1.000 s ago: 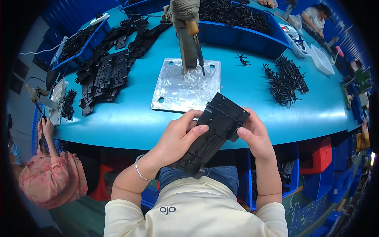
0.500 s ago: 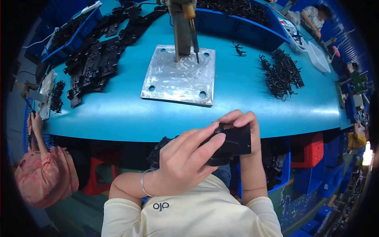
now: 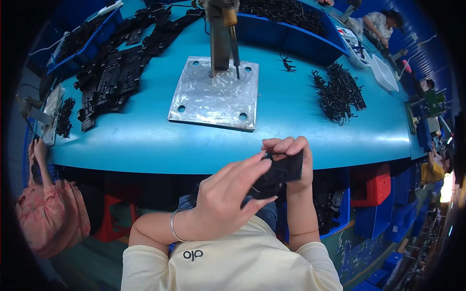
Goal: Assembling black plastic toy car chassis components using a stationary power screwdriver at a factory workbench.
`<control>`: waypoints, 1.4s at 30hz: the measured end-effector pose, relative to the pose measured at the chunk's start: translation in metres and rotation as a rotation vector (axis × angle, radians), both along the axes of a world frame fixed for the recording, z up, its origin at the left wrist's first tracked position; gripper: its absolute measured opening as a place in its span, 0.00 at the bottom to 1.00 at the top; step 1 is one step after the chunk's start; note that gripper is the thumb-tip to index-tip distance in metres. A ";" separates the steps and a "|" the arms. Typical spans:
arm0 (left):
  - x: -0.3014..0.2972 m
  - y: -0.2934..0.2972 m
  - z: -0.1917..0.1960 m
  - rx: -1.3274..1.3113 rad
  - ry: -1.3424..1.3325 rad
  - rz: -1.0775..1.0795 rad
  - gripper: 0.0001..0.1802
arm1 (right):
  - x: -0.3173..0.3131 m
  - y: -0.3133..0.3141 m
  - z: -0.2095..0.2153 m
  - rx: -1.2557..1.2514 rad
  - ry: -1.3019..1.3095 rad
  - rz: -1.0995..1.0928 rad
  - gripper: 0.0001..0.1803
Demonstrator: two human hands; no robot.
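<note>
In front of my chest, below the table's near edge, I hold a black plastic part [image 3: 284, 169], boxy with flat faces. My right hand [image 3: 298, 153] grips its upper right end, with fingers curled over the top edge. My left hand [image 3: 221, 189] has its fingertips on the part's upper left and its thumb near the lower edge, so the part sits between them. Those fingers cover much of its left side. Whether a smaller piece is pinched at the left fingertips cannot be made out.
A metal plate [image 3: 213, 104] with an upright post and a hanging screwdriver-like tool [image 3: 234, 51] stands on the turquoise table [image 3: 291, 106]. Black parts [image 3: 114, 72] lie left, small black clips [image 3: 340, 94] right. Blue bins [image 3: 286, 39] stand behind. A co-worker [image 3: 51, 213] sits at left.
The left thumb has dropped away from the fingers to the part's lower edge, and the left hand has spread wider. The part has tilted slightly in my hands. The whole view has shifted a little.
</note>
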State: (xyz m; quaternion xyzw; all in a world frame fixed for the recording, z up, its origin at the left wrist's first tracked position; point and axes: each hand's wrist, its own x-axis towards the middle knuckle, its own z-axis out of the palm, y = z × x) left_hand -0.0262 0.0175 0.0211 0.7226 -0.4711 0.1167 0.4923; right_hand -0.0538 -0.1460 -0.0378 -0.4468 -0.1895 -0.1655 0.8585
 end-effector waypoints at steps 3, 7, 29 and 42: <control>0.000 0.004 -0.005 -0.059 0.600 -0.173 0.22 | -0.007 0.008 0.014 -0.004 0.142 -0.069 0.14; 0.002 0.004 -0.001 -0.040 0.741 -0.186 0.18 | -0.018 0.020 0.021 -0.023 0.395 -0.277 0.15; 0.061 -0.018 -0.034 -0.249 1.224 -0.246 0.16 | 0.017 0.034 0.017 0.116 0.513 -0.447 0.17; 0.125 -0.025 -0.048 -0.110 1.559 -0.290 0.18 | 0.065 0.024 0.015 0.179 0.738 -0.361 0.12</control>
